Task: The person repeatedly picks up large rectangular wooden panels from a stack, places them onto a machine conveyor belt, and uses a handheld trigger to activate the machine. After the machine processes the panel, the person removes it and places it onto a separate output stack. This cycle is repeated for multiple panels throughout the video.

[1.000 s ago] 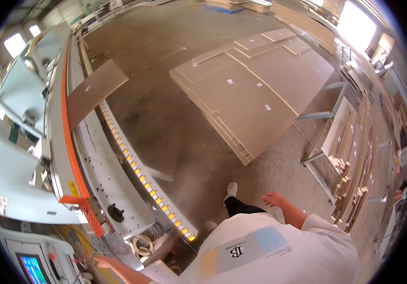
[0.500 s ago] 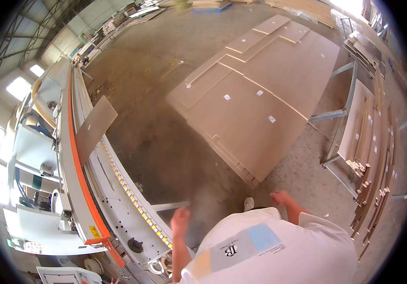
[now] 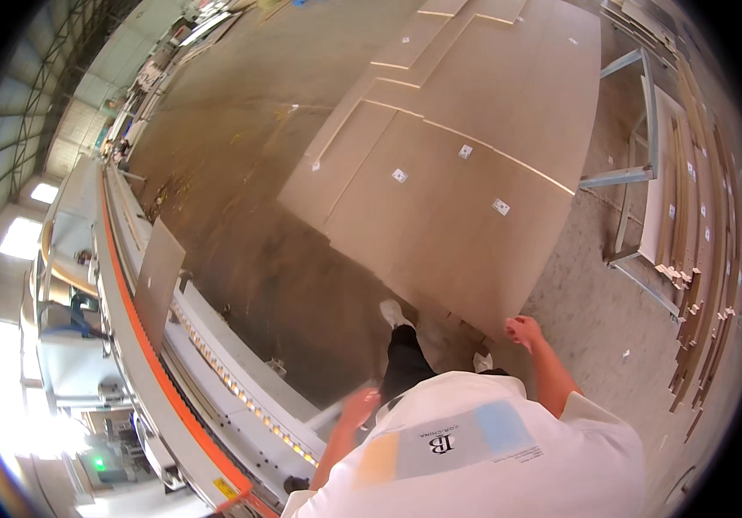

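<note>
head view — pale-edged brown panels (image 3: 440, 216) bear white labels (image 3: 500, 207).

Large flat brown board stack (image 3: 475, 250) straight ahead, small white square labels (image 3: 501, 206) on top. Long grey-and-orange metal machine (image 3: 172, 393) to the left, single rectangular brown panel (image 3: 159, 276) partway along it. Grey-brown concrete floor (image 3: 215, 173) between the two. Right of stack: grey metal frame (image 3: 626, 177), then long thin brown board strips (image 3: 691, 216) (farther right, side by side).

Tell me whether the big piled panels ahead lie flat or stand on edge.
Flat: the piled panels show broad faces upward, white labels on top.
</note>
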Demonstrator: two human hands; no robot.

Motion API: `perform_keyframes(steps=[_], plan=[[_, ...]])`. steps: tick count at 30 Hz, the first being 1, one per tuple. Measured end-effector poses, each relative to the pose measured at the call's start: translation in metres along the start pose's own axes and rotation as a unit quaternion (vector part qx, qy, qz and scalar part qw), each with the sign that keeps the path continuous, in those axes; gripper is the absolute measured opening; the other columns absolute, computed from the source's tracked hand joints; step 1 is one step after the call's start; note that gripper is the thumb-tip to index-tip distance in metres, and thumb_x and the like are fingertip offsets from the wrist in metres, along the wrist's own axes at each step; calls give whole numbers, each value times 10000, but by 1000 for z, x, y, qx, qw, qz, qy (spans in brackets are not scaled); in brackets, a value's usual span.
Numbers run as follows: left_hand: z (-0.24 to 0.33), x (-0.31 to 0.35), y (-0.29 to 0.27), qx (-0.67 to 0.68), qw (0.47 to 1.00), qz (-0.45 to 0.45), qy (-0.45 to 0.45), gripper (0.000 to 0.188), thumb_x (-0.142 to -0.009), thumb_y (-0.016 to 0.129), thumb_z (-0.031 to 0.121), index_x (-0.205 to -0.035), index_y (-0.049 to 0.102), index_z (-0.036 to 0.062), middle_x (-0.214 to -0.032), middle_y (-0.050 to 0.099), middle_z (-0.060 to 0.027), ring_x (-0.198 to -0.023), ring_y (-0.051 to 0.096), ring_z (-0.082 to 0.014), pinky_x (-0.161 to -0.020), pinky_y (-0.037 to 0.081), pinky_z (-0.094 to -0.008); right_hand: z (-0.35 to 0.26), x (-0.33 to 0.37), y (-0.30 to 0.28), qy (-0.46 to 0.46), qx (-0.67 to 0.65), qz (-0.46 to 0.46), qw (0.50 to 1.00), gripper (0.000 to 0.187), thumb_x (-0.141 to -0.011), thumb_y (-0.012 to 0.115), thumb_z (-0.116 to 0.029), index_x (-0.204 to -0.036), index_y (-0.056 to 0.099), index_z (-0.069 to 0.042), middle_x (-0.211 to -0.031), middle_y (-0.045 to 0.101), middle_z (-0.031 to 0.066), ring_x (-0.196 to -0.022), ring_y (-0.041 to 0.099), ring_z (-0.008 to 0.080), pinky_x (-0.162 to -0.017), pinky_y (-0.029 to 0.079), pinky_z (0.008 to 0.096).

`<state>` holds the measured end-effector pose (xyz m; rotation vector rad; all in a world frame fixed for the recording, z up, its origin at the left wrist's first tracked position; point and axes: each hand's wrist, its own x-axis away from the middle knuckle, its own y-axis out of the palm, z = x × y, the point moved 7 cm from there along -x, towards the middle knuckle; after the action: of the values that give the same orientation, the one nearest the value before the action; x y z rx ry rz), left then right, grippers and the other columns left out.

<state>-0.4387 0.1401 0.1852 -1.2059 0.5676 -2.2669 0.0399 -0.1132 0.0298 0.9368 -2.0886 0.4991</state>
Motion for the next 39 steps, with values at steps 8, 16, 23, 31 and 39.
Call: perform_keyframes(steps=[8, 16, 23, 31, 39], plan=[[12, -241, -116, -102, 987, -122, 11, 330, -972, 563, 389, -1180, 720, 188, -1166, 725, -122, -1101, 670, -344, -931, 518, -429, -203, -140, 104, -57, 213, 135, 966, 489, -897, 605, -531, -926, 718, -56, -833, 727, 153, -792, 704, 310, -769, 536, 426], [179, -600, -257, -312, 913, -131, 228, 286, -962, 574, 353, -1040, 725, 122, -1048, 730, -151, -1005, 673, -385, -844, 546, -485, -377, -448, 163, -107, 313, 305, 893, 672, -840, 750, -551, -1216, 589, -18, -1221, 683, 146, -1035, 704, 304, -877, 563, 447], [361, -859, -292, -334, 846, 38, 415, 346, -976, 583, 367, -1213, 714, 151, -1162, 717, -149, -1077, 671, -363, -930, 540, -493, -495, -450, 167, 202, 243, 238, 918, 937, -648, 917, -539, -1294, 520, 12, -1204, 658, 144, -987, 724, 246, -815, 595, 384], [664, -1013, -281, -427, 822, 84, 367, 535, -991, 557, 395, -1456, 535, 130, -1427, 591, -155, -1331, 538, -341, -1093, 462, -462, -490, -466, 160, 260, 215, 225, 914, 1010, -609, 946, -522, -1326, 487, 22, -1348, 545, 215, -1204, 629, 292, -942, 568, 394], [799, -1108, -256, -467, 777, 191, 377, 610, -999, 584, 365, -1505, 447, 53, -1604, 411, -120, -1486, 380, -284, -1175, 408, -419, -489, -471, 164, 273, 244, 219, 904, 1013, -595, 950, -509, -1323, 482, 17, -1341, 525, 219, -1209, 617, 316, -943, 569, 396]])
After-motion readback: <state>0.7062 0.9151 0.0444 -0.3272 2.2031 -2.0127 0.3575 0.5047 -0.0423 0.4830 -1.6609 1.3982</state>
